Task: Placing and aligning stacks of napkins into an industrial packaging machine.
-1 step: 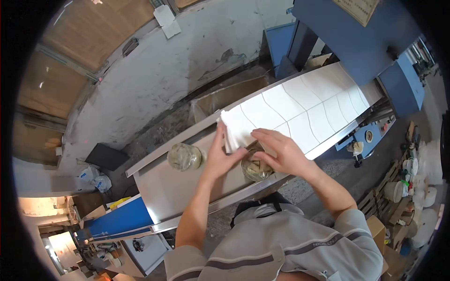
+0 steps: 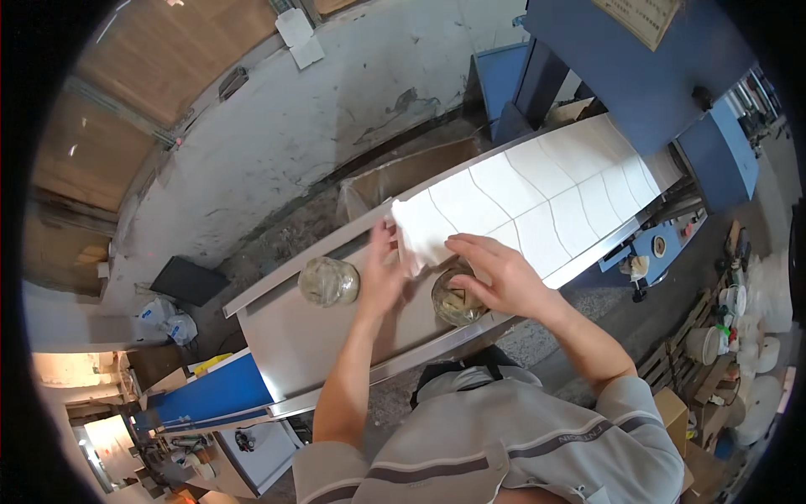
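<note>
White, soft-looking folded sheets (image 2: 504, 197) lie in rows along a sloping conveyor, parted by dark wavy lines. At their left end is my left hand (image 2: 384, 273), fingers apart and slightly blurred, beside the sheets' edge. My right hand (image 2: 499, 273) is open, fingers stretched over the near left corner of the sheets. Its thumb reaches over a clear round container (image 2: 460, 309) with pale pieces inside, partly hidden by the hand. Left of my left hand stands a similar clear round container (image 2: 329, 281) on the bare belt (image 2: 290, 336).
Metal rails (image 2: 336, 242) border the conveyor, and a large blue machine (image 2: 630, 67) stands at its upper right end. Behind the conveyor is a plastic-lined cardboard box (image 2: 411, 176) near a worn wall. A blue panel (image 2: 214, 391) adjoins the lower left end.
My left hand has drawn back slightly to the left from the sheets' end, its fingers loosening. My right hand has shifted slightly left, its thumb still over the container.
</note>
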Action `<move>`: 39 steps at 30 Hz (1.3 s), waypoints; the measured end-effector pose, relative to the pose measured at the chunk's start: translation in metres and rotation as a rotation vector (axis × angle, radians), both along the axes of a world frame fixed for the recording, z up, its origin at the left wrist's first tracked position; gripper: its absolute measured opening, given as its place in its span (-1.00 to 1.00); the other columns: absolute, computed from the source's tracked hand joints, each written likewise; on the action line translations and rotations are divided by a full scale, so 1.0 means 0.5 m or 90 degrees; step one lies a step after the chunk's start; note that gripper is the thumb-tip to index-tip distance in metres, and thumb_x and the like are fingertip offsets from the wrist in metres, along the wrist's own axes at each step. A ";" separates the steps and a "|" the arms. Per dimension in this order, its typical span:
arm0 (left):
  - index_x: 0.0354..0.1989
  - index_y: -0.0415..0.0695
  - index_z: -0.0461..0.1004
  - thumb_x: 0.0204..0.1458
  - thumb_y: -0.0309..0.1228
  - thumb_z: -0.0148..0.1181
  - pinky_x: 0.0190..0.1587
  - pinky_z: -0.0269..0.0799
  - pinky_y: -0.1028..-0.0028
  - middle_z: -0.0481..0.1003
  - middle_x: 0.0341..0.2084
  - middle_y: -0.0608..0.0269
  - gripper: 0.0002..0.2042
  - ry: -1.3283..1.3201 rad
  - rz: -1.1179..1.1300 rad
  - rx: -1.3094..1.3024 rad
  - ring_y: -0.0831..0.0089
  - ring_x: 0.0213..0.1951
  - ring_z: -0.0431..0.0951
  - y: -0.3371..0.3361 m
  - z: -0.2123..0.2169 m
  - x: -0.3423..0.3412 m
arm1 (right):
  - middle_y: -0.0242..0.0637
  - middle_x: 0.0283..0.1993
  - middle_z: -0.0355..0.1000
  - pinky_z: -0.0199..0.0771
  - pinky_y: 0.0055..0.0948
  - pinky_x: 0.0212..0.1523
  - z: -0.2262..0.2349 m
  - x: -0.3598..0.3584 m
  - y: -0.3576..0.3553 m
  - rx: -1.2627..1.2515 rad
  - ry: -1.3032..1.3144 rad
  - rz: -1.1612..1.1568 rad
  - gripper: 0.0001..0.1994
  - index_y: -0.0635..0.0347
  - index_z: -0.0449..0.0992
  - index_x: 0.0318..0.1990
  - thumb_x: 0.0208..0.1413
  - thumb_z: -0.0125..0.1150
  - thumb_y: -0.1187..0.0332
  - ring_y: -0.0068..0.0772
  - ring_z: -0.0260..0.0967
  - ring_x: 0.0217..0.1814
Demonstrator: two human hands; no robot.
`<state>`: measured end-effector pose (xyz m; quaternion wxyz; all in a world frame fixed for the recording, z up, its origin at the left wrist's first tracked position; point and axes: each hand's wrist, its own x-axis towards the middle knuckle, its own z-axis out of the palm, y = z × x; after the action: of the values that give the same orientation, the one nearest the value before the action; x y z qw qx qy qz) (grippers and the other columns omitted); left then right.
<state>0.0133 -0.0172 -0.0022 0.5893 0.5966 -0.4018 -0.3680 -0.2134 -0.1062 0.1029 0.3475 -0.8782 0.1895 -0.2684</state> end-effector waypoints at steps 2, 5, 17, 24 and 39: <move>0.39 -0.33 -0.07 0.07 -0.13 0.31 -0.13 0.46 0.46 0.45 -0.03 0.09 -0.13 0.198 0.138 0.128 0.42 -0.20 0.51 -0.005 0.033 0.025 | -0.02 0.11 0.41 0.51 -0.24 0.01 -0.006 0.018 0.016 0.001 0.011 0.004 -0.52 0.22 0.42 0.13 0.03 0.34 0.36 0.03 0.44 0.06; 0.35 -0.35 0.06 0.04 -0.07 0.34 -0.33 0.40 0.51 0.50 -0.23 0.13 -0.15 0.097 0.148 0.154 0.51 -0.31 0.47 -0.028 -0.007 0.041 | -0.02 0.07 0.42 0.53 -0.25 -0.08 -0.010 0.060 0.060 -0.034 -0.009 0.040 -0.57 0.21 0.43 0.10 0.05 0.30 0.37 0.02 0.45 -0.02; 0.16 -0.29 0.29 0.02 -0.01 0.35 -0.20 0.48 0.48 0.52 -0.18 0.17 -0.31 0.251 0.039 0.167 0.45 -0.17 0.53 -0.030 0.014 0.029 | 0.00 0.04 0.38 0.37 -0.08 0.10 -0.092 0.153 0.186 0.006 0.227 0.215 -0.53 0.27 0.41 0.03 0.01 0.34 0.22 0.07 0.33 0.15; 0.17 -0.35 0.28 -0.05 0.00 0.38 -0.29 0.48 0.50 0.56 -0.26 0.02 -0.24 0.013 0.087 0.218 0.42 -0.34 0.58 -0.033 0.032 0.065 | 0.01 0.06 0.32 0.35 -0.08 0.08 -0.087 0.157 0.168 -0.069 0.205 0.113 -0.52 0.27 0.39 0.04 0.01 0.33 0.21 0.02 0.29 0.15; -0.01 -0.29 0.53 -0.05 -0.16 0.41 -0.22 0.48 0.47 0.61 -0.28 0.08 -0.49 -0.288 0.005 0.112 0.49 -0.32 0.57 -0.053 0.056 0.122 | -0.11 -0.41 0.54 0.48 -0.08 -0.19 -0.065 0.170 0.057 -0.046 0.360 0.217 -0.72 0.19 0.59 -0.41 0.03 0.26 0.13 0.05 0.50 -0.28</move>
<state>0.0743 -0.0438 0.0257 0.4318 0.7143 -0.4875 -0.2562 -0.1284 -0.0778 0.0703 0.2894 -0.9488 0.1192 0.0418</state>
